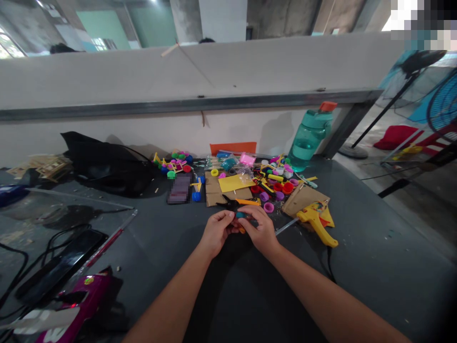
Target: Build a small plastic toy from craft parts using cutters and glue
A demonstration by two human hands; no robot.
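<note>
My left hand [217, 232] and my right hand [260, 229] meet over the dark table [364, 252], fingers pinched together around a small teal piece [241, 215] with an orange bit under it. Both hands are closed on it. Just beyond them lie black-and-orange pliers [237, 202], a yellow card [233, 183] on cardboard, and several red, purple and pink bottle caps [273, 195]. A yellow glue gun [316, 220] rests to the right of my right hand.
A teal water bottle [309, 138] stands at the back right by the wall. A black bag [107, 164] sits at the back left, a colourful stick model [174, 162] beside it. Black cables and a phone [59, 267] lie at left, a pink box [85, 300] near the front left.
</note>
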